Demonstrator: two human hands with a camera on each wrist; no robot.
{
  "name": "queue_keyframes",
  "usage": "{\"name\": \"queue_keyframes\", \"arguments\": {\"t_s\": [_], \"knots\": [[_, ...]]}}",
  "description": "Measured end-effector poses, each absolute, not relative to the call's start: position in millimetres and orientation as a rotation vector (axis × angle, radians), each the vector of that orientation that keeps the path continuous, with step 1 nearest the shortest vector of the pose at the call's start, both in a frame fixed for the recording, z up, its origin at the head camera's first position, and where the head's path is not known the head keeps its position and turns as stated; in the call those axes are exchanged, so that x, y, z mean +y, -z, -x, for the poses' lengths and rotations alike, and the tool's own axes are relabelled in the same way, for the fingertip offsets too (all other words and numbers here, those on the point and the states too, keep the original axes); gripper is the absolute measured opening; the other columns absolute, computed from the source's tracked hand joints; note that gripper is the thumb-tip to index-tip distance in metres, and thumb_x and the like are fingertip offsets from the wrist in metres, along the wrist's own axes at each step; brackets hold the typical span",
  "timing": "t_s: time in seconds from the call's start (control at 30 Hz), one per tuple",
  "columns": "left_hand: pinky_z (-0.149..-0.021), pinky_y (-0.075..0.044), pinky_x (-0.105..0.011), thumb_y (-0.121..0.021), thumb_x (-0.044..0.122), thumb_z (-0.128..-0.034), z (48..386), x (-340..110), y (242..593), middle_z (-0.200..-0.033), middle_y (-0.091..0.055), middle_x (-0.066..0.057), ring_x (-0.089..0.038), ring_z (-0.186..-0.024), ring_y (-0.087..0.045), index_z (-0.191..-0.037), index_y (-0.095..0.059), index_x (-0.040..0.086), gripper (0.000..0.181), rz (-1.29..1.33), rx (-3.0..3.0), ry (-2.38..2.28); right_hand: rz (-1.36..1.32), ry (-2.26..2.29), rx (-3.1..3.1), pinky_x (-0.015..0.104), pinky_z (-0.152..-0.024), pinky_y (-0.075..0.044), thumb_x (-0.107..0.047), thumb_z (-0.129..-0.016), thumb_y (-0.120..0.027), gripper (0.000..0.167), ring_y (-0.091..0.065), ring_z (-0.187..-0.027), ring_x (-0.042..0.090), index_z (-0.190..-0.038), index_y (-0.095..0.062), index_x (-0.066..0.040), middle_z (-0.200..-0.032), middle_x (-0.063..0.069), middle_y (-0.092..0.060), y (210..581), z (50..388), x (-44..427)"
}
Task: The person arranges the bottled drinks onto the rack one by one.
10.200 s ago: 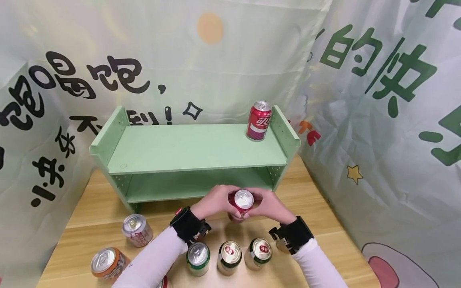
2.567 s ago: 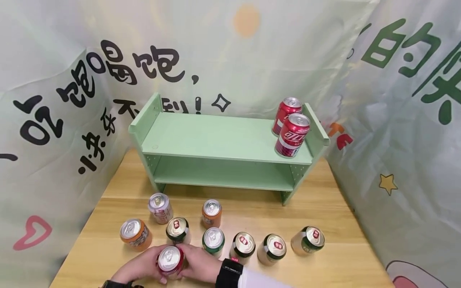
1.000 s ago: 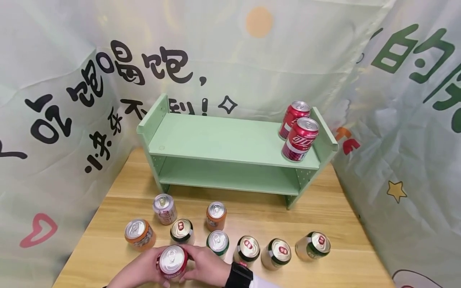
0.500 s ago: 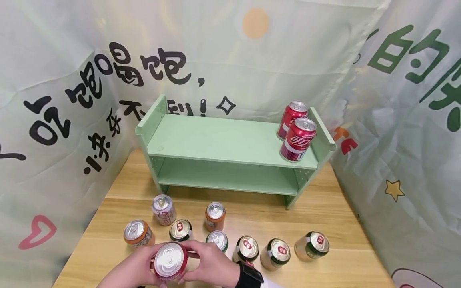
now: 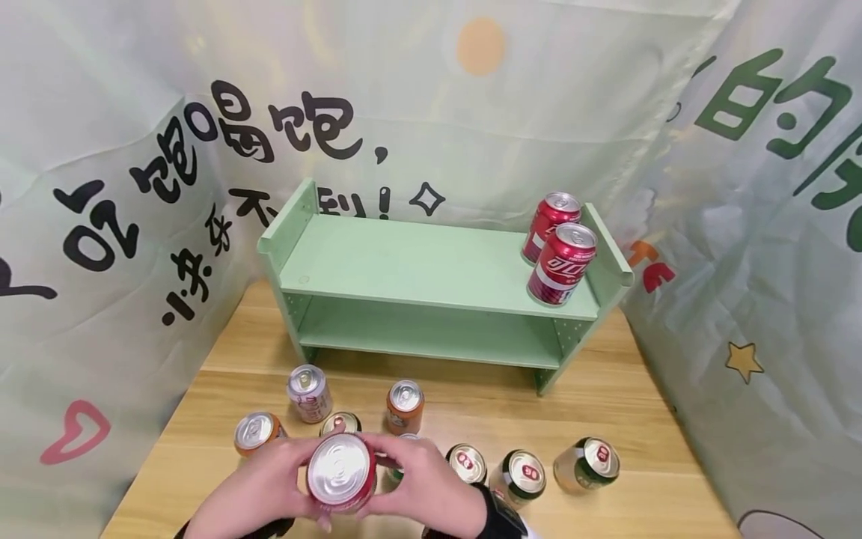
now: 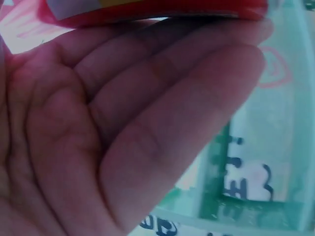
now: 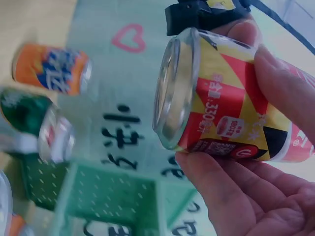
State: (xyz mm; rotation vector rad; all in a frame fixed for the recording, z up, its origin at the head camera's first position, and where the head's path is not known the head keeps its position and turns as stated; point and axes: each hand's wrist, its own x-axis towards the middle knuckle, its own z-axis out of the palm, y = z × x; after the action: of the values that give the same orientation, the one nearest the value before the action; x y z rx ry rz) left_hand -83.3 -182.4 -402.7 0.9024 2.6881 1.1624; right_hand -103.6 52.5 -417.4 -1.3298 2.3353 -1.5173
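Between my two hands a red soda can (image 5: pixel 341 471) is held above the near part of the table, its silver end toward the head camera. My left hand (image 5: pixel 259 483) grips its left side and my right hand (image 5: pixel 431 490) its right side, fingers on the far side and thumbs near. In the right wrist view the can (image 7: pixel 231 98) shows a red, yellow and black label. The left wrist view has its red edge (image 6: pixel 162 11) above the left hand's fingers (image 6: pixel 182 118). Two red soda cans, one front (image 5: pixel 562 266) and one behind (image 5: pixel 541 224), stand on the shelf's right end.
A green two-tier shelf (image 5: pixel 404 262) stands at the table's back. Before it are orange cans (image 5: pixel 405 412), a pale can (image 5: pixel 310 393) and several dark-banded cream cans (image 5: pixel 586 464). A green can (image 5: pixel 396 474) is partly hidden by my right hand. Printed cloth (image 5: pixel 431 90) hangs behind.
Ten seconds ago one red can stood on the shelf; now two do. In the last second both hands have raised another red can off the table, toward the camera and slightly right.
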Motion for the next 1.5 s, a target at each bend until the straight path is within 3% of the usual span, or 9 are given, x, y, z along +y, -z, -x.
{"name": "queue_keyframes", "arguments": {"t_s": [0.17,0.3,0.5,0.67,0.9,1.1,1.5], "knots": [[-0.075,-0.055,-0.026,-0.082,0.039,-0.0675,104,-168,387,-0.103,-0.069,0.005,-0.003,-0.091,-0.062,-0.115,-0.063,0.012,0.058,-0.981,2.647,-1.263,1.127,1.608,2.377,0.021,-0.086,-0.052,-0.017,-0.067,-0.085,0.068,-0.064,-0.102,0.013,-0.127,-0.056,-0.006,-0.117,0.008,-0.066,404,115,68],[-0.077,-0.055,-0.027,-0.083,0.032,-0.0687,120,-155,378,-0.099,-0.069,0.007,-0.003,-0.089,-0.062,-0.108,-0.065,0.015,0.046,-0.936,2.575,-1.309,0.99,1.634,2.38,0.024,-0.086,-0.053,-0.017,-0.067,-0.085,0.067,-0.064,-0.103,0.016,-0.127,-0.057,-0.007,-0.119,0.009,-0.066,391,124,81],[-0.083,-0.055,-0.027,-0.082,0.031,-0.0687,146,-136,371,-0.11,-0.069,-0.004,-0.015,-0.097,-0.066,-0.119,-0.062,0.008,0.059,-0.923,2.494,-1.399,0.988,1.689,2.471,0.029,-0.085,-0.055,-0.014,-0.068,-0.084,0.064,-0.065,-0.101,0.023,-0.125,-0.057,-0.002,-0.116,0.013,-0.066,383,139,102],[-0.089,-0.052,-0.024,-0.081,0.03,-0.0715,162,-108,367,-0.124,-0.062,-0.01,-0.021,-0.109,-0.063,-0.132,-0.054,0.006,0.07,-0.851,2.401,-1.525,0.858,1.82,2.523,0.031,-0.083,-0.055,-0.011,-0.063,-0.086,0.066,-0.066,-0.097,0.017,-0.122,-0.058,0.0,-0.111,0.015,-0.068,382,147,125],[-0.09,-0.052,-0.028,-0.08,0.014,-0.0733,179,-70,371,-0.129,-0.058,-0.017,-0.026,-0.111,-0.062,-0.136,-0.049,0.003,0.071,-0.771,2.234,-1.689,0.785,1.908,2.552,0.03,-0.083,-0.055,-0.002,-0.064,-0.084,0.06,-0.066,-0.096,0.01,-0.118,-0.061,0.002,-0.107,0.018,-0.068,379,154,156],[-0.087,-0.052,-0.023,-0.081,0.014,-0.0729,189,-47,367,-0.128,-0.059,-0.015,-0.022,-0.109,-0.063,-0.136,-0.049,0.004,0.072,-0.833,2.195,-1.686,0.754,1.953,2.591,0.027,-0.078,-0.057,0.007,-0.064,-0.081,0.055,-0.066,-0.092,0.009,-0.115,-0.061,0.006,-0.103,0.022,-0.068,376,153,174],[-0.09,-0.051,-0.025,-0.081,0.016,-0.0724,216,-45,347,-0.129,-0.059,-0.012,-0.021,-0.111,-0.062,-0.137,-0.048,0.006,0.073,-0.854,2.29,-1.58,0.764,1.936,2.551,0.03,-0.08,-0.056,0.006,-0.069,-0.079,0.055,-0.065,-0.098,0.009,-0.12,-0.058,0.007,-0.111,0.025,-0.065,362,179,176]]}}
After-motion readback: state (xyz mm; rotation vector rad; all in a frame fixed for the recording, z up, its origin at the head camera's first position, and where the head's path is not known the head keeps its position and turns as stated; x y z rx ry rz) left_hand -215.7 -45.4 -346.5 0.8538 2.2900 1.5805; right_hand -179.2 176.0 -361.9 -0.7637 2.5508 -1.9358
